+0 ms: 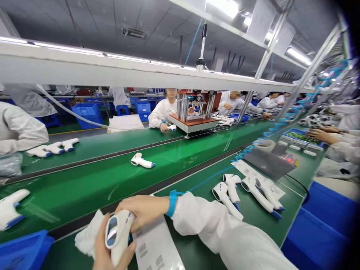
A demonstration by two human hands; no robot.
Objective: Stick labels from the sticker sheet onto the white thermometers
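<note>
At the bottom of the head view my left hand [108, 249] cups a white handheld thermometer [118, 234] from below, its small screen facing up, with a white cloth [87, 238] bunched beside it. My right hand [140, 212], with a blue wrist strap, closes over the top of the same thermometer. A printed paper sheet [157, 247] lies under my hands on the green bench. Several more white thermometers [247, 189] with blue ends lie in a row to my right.
A green conveyor belt [84, 183] runs across, carrying a single thermometer [142, 161]; another thermometer [9, 208] lies at the left edge. Blue bins [329, 228] stand at right and lower left. Workers in white coats sit opposite near a press machine [195, 112]. A neighbour's hands [320, 135] work at right.
</note>
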